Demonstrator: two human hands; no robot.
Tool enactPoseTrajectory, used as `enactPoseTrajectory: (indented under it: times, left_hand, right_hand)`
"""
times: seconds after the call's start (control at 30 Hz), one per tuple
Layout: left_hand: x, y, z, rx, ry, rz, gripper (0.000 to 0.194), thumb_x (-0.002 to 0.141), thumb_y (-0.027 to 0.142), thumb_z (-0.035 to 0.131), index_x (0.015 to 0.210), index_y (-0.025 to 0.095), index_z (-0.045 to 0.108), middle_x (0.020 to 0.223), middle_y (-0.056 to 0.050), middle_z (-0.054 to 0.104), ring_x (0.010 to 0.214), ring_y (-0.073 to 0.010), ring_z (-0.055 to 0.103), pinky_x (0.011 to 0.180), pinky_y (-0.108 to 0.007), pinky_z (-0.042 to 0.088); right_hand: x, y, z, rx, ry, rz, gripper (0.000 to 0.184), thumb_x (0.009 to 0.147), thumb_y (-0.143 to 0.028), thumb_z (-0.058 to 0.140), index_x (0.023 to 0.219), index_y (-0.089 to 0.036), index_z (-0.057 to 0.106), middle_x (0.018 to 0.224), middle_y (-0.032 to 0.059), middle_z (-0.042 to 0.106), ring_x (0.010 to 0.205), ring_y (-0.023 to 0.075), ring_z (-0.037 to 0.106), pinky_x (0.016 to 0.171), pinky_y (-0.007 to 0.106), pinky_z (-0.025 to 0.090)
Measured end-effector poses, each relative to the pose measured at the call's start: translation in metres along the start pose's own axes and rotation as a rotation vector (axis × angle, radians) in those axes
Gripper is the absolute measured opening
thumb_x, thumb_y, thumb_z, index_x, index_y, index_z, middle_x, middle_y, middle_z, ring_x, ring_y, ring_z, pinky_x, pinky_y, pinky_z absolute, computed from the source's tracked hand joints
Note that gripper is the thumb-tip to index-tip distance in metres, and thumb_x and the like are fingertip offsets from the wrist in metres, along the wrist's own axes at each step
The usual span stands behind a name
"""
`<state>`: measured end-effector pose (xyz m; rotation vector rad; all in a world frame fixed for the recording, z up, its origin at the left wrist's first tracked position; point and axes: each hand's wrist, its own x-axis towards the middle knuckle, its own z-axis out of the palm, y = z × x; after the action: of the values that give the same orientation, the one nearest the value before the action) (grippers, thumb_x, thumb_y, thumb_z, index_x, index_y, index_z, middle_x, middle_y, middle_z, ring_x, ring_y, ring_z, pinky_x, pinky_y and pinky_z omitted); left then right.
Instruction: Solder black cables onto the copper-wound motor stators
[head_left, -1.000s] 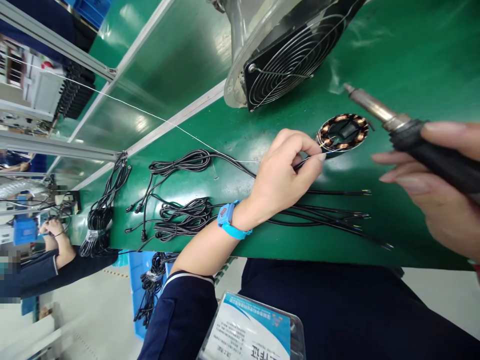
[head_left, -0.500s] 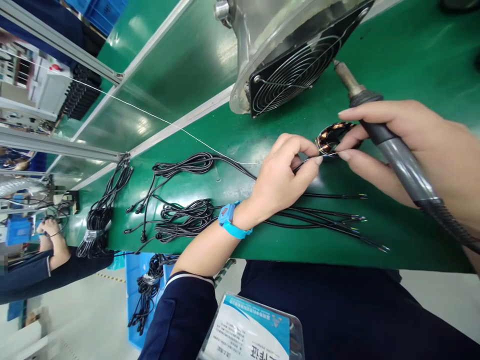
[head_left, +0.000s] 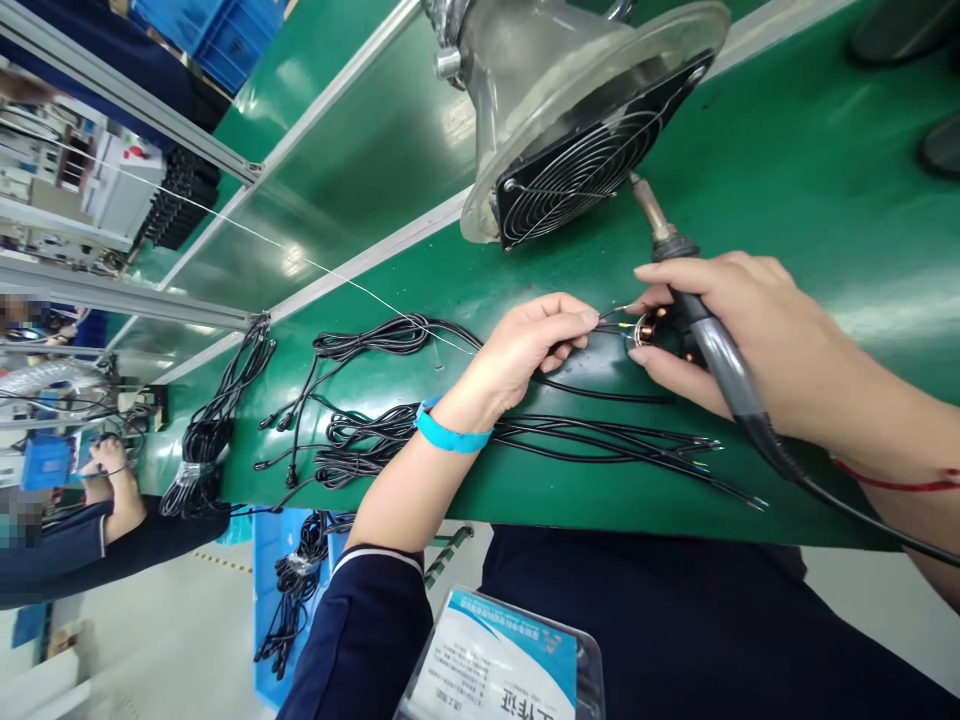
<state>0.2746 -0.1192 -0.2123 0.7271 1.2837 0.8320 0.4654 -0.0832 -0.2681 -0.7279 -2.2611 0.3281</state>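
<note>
My left hand, with a blue wrist strap, pinches the stripped end of a black cable and holds it at a round copper-wound stator on the green bench. My right hand is closed round a soldering iron, its tip pointing up towards the fan. The fingertips of that hand rest against the stator and mostly hide it. A thin solder wire stretches in from the upper left to my left hand.
A caged extraction fan in a clear funnel stands just behind the stator. Several black cables lie along the front edge, with coiled bundles to the left. Another person's hand and sleeve work at the far left. A badge hangs below.
My right hand brought the soldering iron in from the right and settled on the stator, covering it. My left hand stayed pinched on the cable end. The view shifted slightly.
</note>
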Motion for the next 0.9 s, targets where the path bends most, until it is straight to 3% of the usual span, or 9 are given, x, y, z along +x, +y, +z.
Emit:
enactPoseTrajectory:
  times: [0.1, 0.3, 0.47, 0.7, 0.9]
  left_hand:
    - [0.002, 0.001, 0.005, 0.032, 0.016, -0.001, 0.013, 0.075, 0.014, 0.067, 0.068, 0.009, 0.058, 0.054, 0.005, 0.048, 0.044, 0.0017, 0.035, 0.039, -0.012, 0.022]
    - [0.002, 0.006, 0.013, 0.061, -0.007, 0.005, 0.007, 0.073, 0.008, 0.068, 0.071, 0.009, 0.062, 0.066, 0.002, 0.061, 0.06, -0.0003, 0.052, 0.061, -0.012, 0.042]
    - [-0.005, 0.008, 0.006, 0.205, -0.045, -0.017, 0.016, 0.076, 0.018, 0.065, 0.069, 0.01, 0.054, 0.057, 0.006, 0.047, 0.049, 0.001, 0.037, 0.049, -0.014, 0.031]
    - [-0.001, -0.002, 0.007, 0.253, -0.104, 0.028, 0.03, 0.068, 0.035, 0.075, 0.075, 0.011, 0.058, 0.067, 0.002, 0.055, 0.06, -0.0029, 0.046, 0.057, -0.017, 0.037]
    - [-0.003, 0.004, 0.0, 0.236, -0.208, -0.002, 0.031, 0.086, 0.04, 0.056, 0.08, 0.01, 0.064, 0.055, 0.004, 0.041, 0.048, -0.0018, 0.03, 0.046, -0.019, 0.022]
  right_hand:
    - [-0.004, -0.001, -0.002, 0.022, -0.003, 0.004, 0.051, 0.093, -0.054, 0.042, 0.129, -0.018, 0.041, 0.105, 0.0053, 0.06, 0.095, 0.0219, 0.054, 0.082, 0.039, 0.042]
    - [-0.004, -0.001, -0.006, 0.057, 0.034, -0.025, 0.051, 0.09, -0.045, 0.051, 0.13, -0.015, 0.042, 0.108, 0.0064, 0.06, 0.098, 0.021, 0.053, 0.08, 0.036, 0.043]
    - [-0.003, -0.005, -0.009, 0.074, 0.041, 0.004, 0.049, 0.09, -0.044, 0.051, 0.129, -0.016, 0.043, 0.111, 0.0043, 0.06, 0.097, 0.0201, 0.052, 0.08, 0.035, 0.043]
    - [-0.004, -0.008, -0.003, 0.056, 0.056, 0.018, 0.041, 0.091, -0.041, 0.045, 0.126, -0.019, 0.045, 0.107, 0.0031, 0.06, 0.093, 0.0204, 0.053, 0.078, 0.035, 0.044]
    - [-0.002, -0.011, -0.003, 0.013, 0.103, 0.007, 0.031, 0.092, -0.033, 0.047, 0.121, -0.021, 0.046, 0.093, -0.0011, 0.062, 0.085, 0.0172, 0.055, 0.073, 0.033, 0.041]
